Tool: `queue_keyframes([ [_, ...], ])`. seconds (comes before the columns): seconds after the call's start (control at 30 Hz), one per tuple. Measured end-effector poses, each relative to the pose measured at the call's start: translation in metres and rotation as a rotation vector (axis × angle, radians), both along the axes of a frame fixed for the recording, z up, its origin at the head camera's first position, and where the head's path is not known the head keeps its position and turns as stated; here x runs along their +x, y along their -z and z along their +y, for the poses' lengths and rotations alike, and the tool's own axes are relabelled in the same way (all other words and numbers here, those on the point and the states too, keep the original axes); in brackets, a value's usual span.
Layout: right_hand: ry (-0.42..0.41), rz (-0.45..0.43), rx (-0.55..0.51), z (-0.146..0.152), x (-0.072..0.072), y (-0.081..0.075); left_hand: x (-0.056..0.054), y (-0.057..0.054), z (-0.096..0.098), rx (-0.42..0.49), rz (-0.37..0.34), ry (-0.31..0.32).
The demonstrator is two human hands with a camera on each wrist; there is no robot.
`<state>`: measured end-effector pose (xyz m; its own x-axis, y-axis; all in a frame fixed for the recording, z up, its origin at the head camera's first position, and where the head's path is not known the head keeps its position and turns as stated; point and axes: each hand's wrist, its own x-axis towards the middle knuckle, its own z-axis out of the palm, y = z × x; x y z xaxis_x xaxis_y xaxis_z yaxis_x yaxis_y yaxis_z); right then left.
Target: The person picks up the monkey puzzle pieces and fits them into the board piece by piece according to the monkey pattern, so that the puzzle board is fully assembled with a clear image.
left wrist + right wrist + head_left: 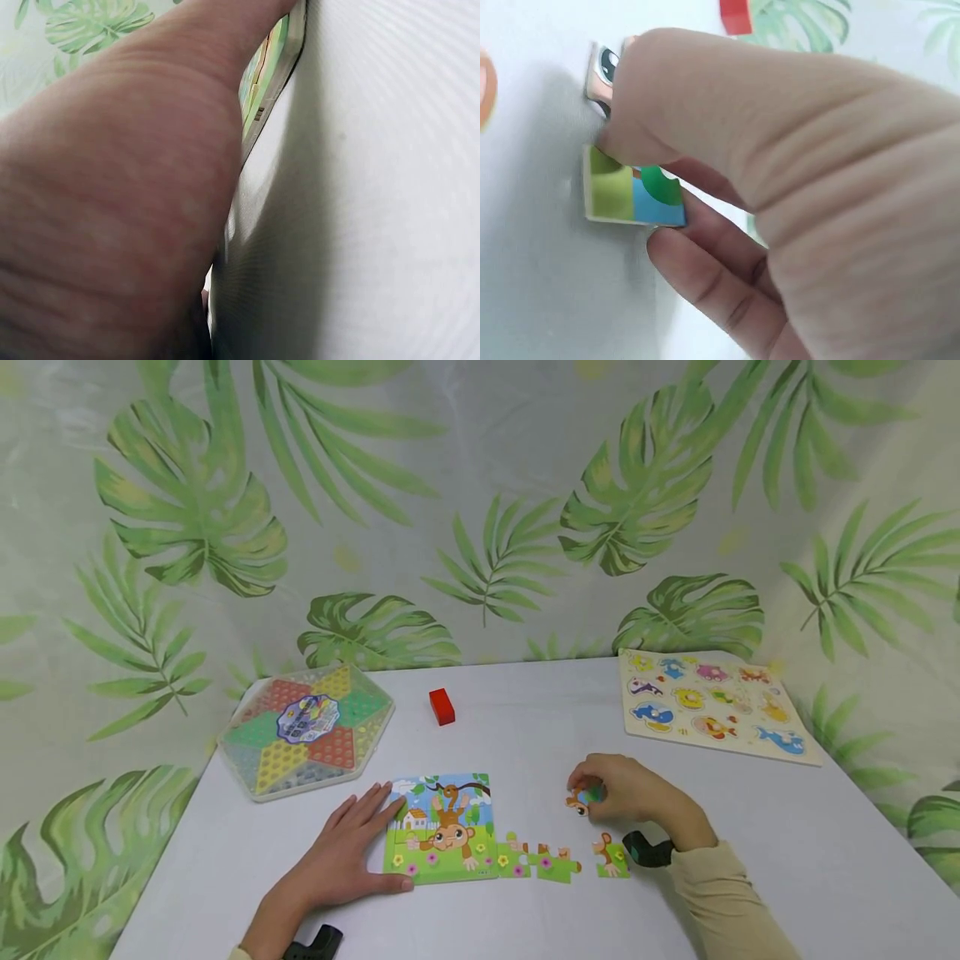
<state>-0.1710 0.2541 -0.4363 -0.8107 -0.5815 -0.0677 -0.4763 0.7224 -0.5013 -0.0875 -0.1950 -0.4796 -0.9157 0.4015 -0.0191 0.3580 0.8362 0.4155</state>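
The left hand (348, 847) lay with fingers spread against the left side of the monkey puzzle (442, 828), lower centre of the frame. Right of centre, the right hand (630, 787) pinched a jigsaw section (577, 803) between its fingers

Room, apparently, right of red block (442, 707)

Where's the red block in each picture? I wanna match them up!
Head: the red block is a little left of and below the picture's middle, on the table behind the monkey puzzle.
Left wrist: it is not in this picture.
Right wrist: the red block is at the top edge, near the middle, partly cut off.
Shared landmark: the leafy cloth, which shows in all three views.
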Motion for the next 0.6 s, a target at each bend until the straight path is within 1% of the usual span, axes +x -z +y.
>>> queue_keyframes([
  [0.2, 0.028, 0.028, 0.024, -0.0015, 0.0008, 0.0001, 0.0016, -0.0004, 0.0002, 0.003, 0.004, -0.001],
  [0.37, 0.024, 0.083, 0.025, -0.0024, -0.001, 0.0, 0.0014, -0.0016, 0.0004, 0.007, 0.004, 0.0],
  [0.43, 0.017, 0.091, 0.022, -0.0029, -0.0016, -0.0001, 0.001, -0.0016, 0.0003, 0.005, 0.001, -0.001],
  [0.6, 0.031, 0.082, 0.014, -0.003, -0.0016, 0.0002, 0.0001, -0.001, 0.0, 0.0, 0.0, 0.001],
])
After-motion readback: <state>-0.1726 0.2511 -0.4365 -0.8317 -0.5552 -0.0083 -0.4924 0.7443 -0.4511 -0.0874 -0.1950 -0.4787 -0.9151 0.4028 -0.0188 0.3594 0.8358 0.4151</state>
